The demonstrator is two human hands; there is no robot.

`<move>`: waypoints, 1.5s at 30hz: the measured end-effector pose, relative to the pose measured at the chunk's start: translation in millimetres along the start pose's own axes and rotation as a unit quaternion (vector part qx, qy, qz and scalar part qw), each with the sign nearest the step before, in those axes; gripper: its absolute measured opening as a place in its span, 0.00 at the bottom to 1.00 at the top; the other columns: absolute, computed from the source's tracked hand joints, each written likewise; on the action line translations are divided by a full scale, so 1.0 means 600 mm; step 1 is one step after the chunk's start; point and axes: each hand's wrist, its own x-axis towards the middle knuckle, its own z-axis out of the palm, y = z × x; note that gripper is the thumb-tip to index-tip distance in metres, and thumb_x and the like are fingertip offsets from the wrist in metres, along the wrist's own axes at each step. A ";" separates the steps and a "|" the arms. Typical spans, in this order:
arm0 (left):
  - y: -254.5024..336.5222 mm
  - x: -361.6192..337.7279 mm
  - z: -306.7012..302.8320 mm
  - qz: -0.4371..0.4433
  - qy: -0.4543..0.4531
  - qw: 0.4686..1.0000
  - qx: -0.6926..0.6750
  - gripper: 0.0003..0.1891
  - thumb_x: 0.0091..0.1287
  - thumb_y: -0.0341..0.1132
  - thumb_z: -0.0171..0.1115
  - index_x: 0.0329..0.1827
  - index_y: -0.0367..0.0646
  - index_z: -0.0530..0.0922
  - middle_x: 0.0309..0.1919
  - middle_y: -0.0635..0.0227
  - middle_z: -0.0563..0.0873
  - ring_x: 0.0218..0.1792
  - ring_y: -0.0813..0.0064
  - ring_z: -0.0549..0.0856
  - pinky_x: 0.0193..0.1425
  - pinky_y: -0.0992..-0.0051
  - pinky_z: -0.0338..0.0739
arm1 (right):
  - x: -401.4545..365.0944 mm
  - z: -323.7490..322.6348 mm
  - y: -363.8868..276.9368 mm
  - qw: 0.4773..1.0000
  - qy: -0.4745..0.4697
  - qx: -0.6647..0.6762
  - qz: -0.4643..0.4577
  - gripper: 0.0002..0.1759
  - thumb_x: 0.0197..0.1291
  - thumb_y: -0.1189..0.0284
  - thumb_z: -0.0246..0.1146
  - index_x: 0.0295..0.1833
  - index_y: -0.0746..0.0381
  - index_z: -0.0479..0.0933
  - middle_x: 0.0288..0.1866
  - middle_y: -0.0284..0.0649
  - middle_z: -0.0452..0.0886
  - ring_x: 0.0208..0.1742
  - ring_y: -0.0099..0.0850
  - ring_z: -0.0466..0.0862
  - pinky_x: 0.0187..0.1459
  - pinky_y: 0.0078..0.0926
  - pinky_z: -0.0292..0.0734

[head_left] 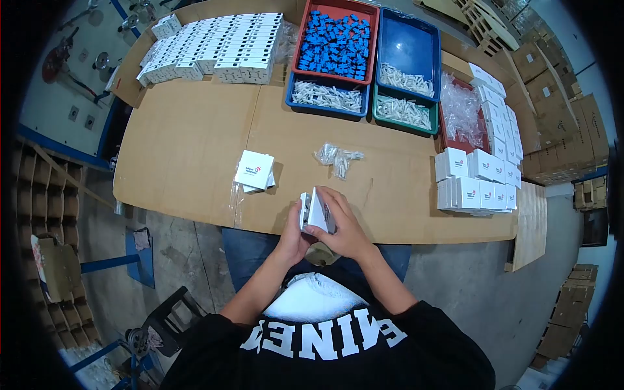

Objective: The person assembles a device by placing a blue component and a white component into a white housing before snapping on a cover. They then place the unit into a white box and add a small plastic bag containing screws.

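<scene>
Gripping a white box [318,212], fingers [337,200] of the left hand [294,239] and right hand [346,231] partly hide it — dark details unclear.

The table [188,136] is brown. Along its far edge: red tray [333,77], blue parts [335,45]; blue tray [406,45], green tray [406,128]. By its right edge, white boxes [469,193] bear reddish-pink logos. The held box [317,216] is white.

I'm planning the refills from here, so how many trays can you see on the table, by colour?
Red trays: 2
Blue trays: 2
Green tray: 1
Total: 5 trays in view
</scene>
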 end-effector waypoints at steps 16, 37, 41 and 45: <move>0.002 0.001 -0.010 0.009 -0.005 1.000 -0.010 0.31 0.83 0.63 0.45 0.73 0.48 0.74 0.59 0.64 0.85 0.58 0.67 0.87 0.64 0.64 0.83 | 0.002 0.014 0.011 0.999 -0.013 0.007 -0.028 0.49 0.56 0.62 0.82 0.81 0.63 0.70 0.79 0.51 0.71 0.78 0.47 0.74 0.76 0.42 0.71; 0.013 -0.024 -0.031 0.103 -0.054 0.953 0.281 0.18 0.84 0.36 0.60 0.71 0.38 0.76 0.53 0.71 0.87 0.51 0.83 0.84 0.55 0.75 0.82 | 0.010 -0.020 0.024 0.976 0.029 0.209 0.055 0.34 0.64 0.71 0.74 0.75 0.63 0.74 0.72 0.48 0.78 0.70 0.46 0.81 0.70 0.38 0.77; -0.014 -0.032 -0.012 0.121 -0.113 0.931 0.325 0.17 0.84 0.32 0.59 0.71 0.36 0.75 0.55 0.70 0.87 0.55 0.81 0.84 0.59 0.75 0.82 | 0.029 -0.005 0.021 0.985 0.146 0.062 0.068 0.12 0.79 0.73 0.59 0.43 0.69 0.83 0.36 0.49 0.83 0.35 0.43 0.85 0.34 0.38 0.79; -0.023 -0.041 0.014 0.148 -0.112 0.919 0.348 0.17 0.84 0.32 0.59 0.71 0.35 0.75 0.53 0.71 0.87 0.53 0.84 0.83 0.55 0.80 0.79 | 0.019 0.006 0.035 0.979 0.197 -0.023 0.037 0.15 0.80 0.75 0.55 0.39 0.71 0.80 0.28 0.47 0.77 0.30 0.39 0.82 0.35 0.35 0.77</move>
